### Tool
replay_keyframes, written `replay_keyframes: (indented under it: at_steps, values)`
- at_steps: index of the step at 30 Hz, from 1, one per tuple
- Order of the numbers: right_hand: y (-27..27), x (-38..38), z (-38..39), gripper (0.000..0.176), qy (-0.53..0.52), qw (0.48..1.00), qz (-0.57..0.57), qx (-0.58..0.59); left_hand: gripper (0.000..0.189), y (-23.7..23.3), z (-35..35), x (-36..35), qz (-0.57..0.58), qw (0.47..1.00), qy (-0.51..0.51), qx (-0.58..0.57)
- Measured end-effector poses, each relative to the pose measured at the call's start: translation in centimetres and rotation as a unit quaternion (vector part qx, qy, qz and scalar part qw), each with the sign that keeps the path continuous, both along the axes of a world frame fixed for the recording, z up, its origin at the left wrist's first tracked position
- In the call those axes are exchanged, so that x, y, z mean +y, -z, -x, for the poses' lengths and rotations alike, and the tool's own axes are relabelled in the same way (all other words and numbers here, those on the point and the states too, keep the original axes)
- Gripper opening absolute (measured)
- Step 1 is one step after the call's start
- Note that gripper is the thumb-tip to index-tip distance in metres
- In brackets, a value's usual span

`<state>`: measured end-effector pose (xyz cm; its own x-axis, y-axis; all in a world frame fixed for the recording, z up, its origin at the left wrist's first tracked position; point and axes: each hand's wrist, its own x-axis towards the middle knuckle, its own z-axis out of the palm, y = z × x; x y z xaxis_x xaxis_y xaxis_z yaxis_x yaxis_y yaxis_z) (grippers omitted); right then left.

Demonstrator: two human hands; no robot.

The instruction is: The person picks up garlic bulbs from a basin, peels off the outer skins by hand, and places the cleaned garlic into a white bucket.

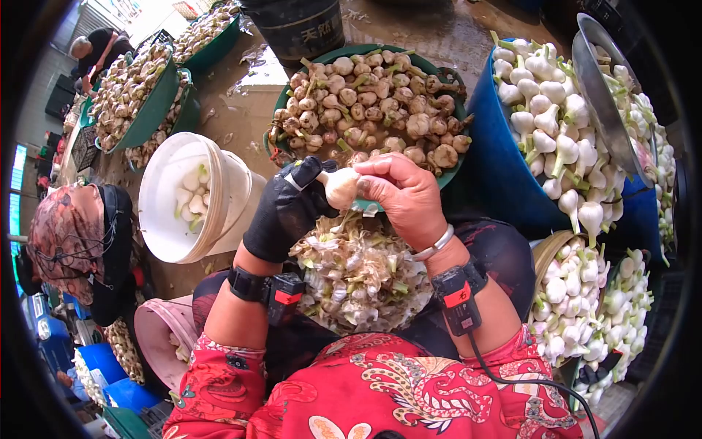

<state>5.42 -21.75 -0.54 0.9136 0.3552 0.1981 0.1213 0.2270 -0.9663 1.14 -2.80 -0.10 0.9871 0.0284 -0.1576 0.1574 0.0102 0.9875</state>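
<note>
My left hand [289, 212], in a black glove, is closed round a pale garlic bulb [341, 187], whose cut stem points up and left. My right hand [408, 196] is bare and pinches at the bulb's right side with thumb and fingers; whether a bit of skin is between them I cannot make out. Just beyond both hands stands a green basin [459, 157] heaped with brown, unpeeled garlic [373, 95]. Below the hands, between my knees, lies a pile of papery garlic skins [362, 274].
To the left stands a white bucket [164, 150] with a few peeled bulbs, a pink bucket [157, 333] below it. At right are a blue tub [479, 132] of white garlic and a metal pan [603, 95]. A black bucket [292, 29] stands behind. Another person [73, 249] sits at left.
</note>
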Motion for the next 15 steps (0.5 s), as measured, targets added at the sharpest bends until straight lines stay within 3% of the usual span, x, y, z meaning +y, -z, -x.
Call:
replay_keyframes:
  at_steps: [2, 3, 5, 6, 9, 11, 13, 15]
  values:
    - [-0.2, 0.0, 0.1, 0.013, 0.084, 0.977, 0.094, -0.171, 0.033, 0.5, 0.2, 0.0, -0.251, 0.949, 0.037, -0.188]
    - [-0.8, 0.0, 0.4, 0.013, 0.082, 0.977, 0.093, -0.171, 0.033, 1.7, -0.1, 0.2, -0.252, 0.949, 0.036, -0.187]
    - [-1.5, 0.2, 1.1, 0.012, 0.112, 0.925, 0.224, -0.287, 0.033, 4.3, -1.0, 0.7, -0.149, 0.972, -0.030, -0.178]
    - [-1.5, 0.3, 1.3, 0.011, 0.071, 0.900, 0.247, -0.351, 0.033, 3.4, -0.8, 0.9, -0.154, 0.971, -0.034, -0.180]
    - [0.5, 0.5, 2.0, 0.007, 0.016, 0.901, 0.256, -0.349, 0.034, -0.2, -0.3, 0.8, -0.223, 0.952, -0.039, -0.207]
    - [0.1, -0.6, 0.6, 0.004, 0.064, 0.955, 0.233, -0.173, 0.034, -1.0, -0.3, -0.2, -0.199, 0.938, -0.039, -0.282]
    - [-0.8, -1.4, -0.3, 0.001, 0.069, 0.992, -0.007, 0.107, 0.036, -1.9, 0.5, 1.5, -0.250, 0.938, -0.022, -0.240]
    - [-0.7, -2.0, -1.0, 0.007, 0.102, 0.979, -0.054, 0.169, 0.037, -2.8, 1.0, 3.6, -0.226, 0.953, -0.072, -0.190]
